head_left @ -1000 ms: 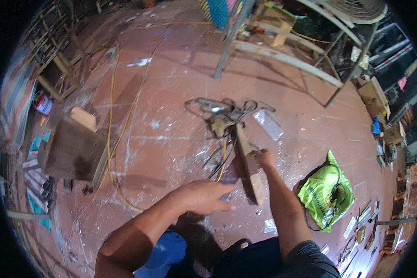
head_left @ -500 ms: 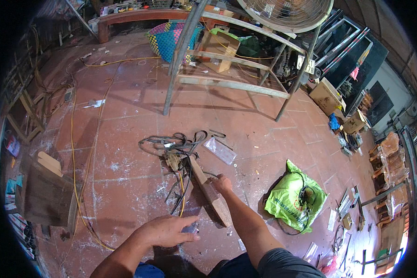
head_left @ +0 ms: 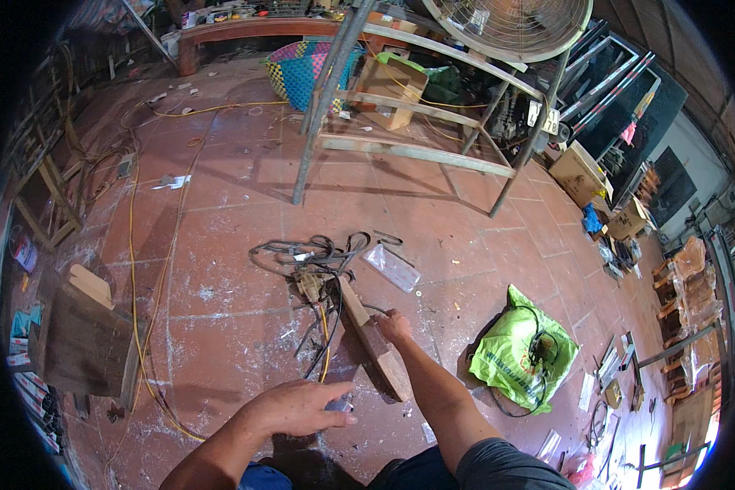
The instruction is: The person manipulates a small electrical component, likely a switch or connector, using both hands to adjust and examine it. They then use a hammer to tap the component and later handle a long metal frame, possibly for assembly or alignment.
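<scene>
My right hand [head_left: 395, 327] is closed at the right edge of a long wooden block [head_left: 372, 343], round the end of a thin dark cord [head_left: 374, 308]; whether it is a cord or a bent rod is hard to tell. Lower left, my left hand [head_left: 302, 407] hovers with fingers stretched and thumb apart. A small bluish-grey thing [head_left: 340, 404] shows between its thumb and fingers; I cannot tell whether they touch. Beyond the block's far end lie a tangle of black cable [head_left: 322, 251] and a dull brass-coloured metal part [head_left: 309, 287]. A yellow cord [head_left: 326, 343] runs toward my left hand.
A clear plastic case [head_left: 391, 268] lies past the block. To the right sits a bright green bag [head_left: 524, 351] with black cable on it. A metal stand [head_left: 416, 150] carrying a large fan [head_left: 510, 24] rises ahead. A wooden box [head_left: 90, 347] stands at left, beside a long yellow cord [head_left: 135, 286].
</scene>
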Action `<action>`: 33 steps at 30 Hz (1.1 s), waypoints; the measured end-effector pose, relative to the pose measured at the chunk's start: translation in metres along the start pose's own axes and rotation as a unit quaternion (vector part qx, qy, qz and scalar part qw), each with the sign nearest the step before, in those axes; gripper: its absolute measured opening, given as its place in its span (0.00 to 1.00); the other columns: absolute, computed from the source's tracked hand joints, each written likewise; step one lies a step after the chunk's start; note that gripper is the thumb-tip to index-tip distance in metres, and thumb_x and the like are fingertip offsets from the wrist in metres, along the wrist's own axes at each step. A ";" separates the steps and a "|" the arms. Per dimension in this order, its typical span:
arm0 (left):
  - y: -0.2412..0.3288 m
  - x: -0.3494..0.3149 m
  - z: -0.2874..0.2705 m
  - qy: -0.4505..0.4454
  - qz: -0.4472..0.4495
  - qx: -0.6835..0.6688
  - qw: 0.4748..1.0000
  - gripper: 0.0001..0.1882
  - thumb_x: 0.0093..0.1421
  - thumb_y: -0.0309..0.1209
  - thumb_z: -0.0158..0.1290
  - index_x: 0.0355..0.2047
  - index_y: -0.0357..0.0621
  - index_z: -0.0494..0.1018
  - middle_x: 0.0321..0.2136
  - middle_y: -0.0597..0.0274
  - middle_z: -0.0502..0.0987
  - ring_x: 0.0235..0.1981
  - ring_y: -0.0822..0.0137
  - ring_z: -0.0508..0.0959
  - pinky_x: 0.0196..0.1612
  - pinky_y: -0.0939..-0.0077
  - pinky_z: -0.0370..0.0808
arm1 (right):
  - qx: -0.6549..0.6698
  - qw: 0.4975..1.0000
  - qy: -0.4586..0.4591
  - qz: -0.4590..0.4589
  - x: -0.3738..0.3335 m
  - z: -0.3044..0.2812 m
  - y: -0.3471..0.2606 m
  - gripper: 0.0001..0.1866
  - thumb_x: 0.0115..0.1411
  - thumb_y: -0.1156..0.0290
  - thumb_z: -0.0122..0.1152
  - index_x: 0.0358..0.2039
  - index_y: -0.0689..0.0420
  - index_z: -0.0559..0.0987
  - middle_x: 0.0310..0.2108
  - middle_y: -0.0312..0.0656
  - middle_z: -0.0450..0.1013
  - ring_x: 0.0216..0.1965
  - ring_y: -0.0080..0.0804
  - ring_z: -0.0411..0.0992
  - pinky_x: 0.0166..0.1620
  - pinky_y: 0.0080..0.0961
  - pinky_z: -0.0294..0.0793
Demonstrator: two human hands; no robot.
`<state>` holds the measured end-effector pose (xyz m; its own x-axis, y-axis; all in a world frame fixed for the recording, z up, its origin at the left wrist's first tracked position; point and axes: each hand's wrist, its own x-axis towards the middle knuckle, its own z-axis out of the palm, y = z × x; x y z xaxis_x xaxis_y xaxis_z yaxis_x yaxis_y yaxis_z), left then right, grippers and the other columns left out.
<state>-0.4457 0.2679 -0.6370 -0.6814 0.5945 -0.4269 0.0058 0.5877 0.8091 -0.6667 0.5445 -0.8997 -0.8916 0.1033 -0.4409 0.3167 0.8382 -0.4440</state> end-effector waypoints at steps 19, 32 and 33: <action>0.006 0.001 -0.004 -0.023 -0.018 -0.001 1.000 0.42 0.68 0.57 0.57 0.73 0.44 0.62 0.59 0.36 0.77 0.60 0.43 0.78 0.62 0.55 0.74 | -0.003 1.000 0.007 0.003 0.012 0.009 0.009 0.37 0.62 0.42 0.66 0.60 0.58 0.79 0.57 0.58 0.79 0.60 0.54 0.77 0.60 0.48 0.76; 0.000 -0.001 0.000 -0.001 0.013 -0.011 1.000 0.41 0.69 0.57 0.55 0.71 0.39 0.64 0.54 0.31 0.79 0.58 0.36 0.78 0.61 0.49 0.74 | -0.012 1.000 0.003 -0.003 0.001 0.004 -0.003 0.36 0.63 0.42 0.63 0.59 0.60 0.80 0.56 0.59 0.79 0.58 0.55 0.78 0.60 0.49 0.77; 0.003 -0.001 -0.002 -0.009 0.009 -0.010 1.000 0.41 0.69 0.57 0.55 0.71 0.39 0.64 0.54 0.31 0.79 0.58 0.36 0.78 0.61 0.49 0.74 | -0.016 1.000 0.004 -0.004 0.003 0.004 0.001 0.36 0.63 0.42 0.63 0.58 0.60 0.80 0.56 0.59 0.79 0.58 0.55 0.78 0.59 0.49 0.77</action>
<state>-0.4464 0.2682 -0.6335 -0.6678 0.6150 -0.4193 0.0039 0.5662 0.8243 -0.6680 0.5438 -0.9048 -0.8970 0.1003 -0.4306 0.2987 0.8555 -0.4230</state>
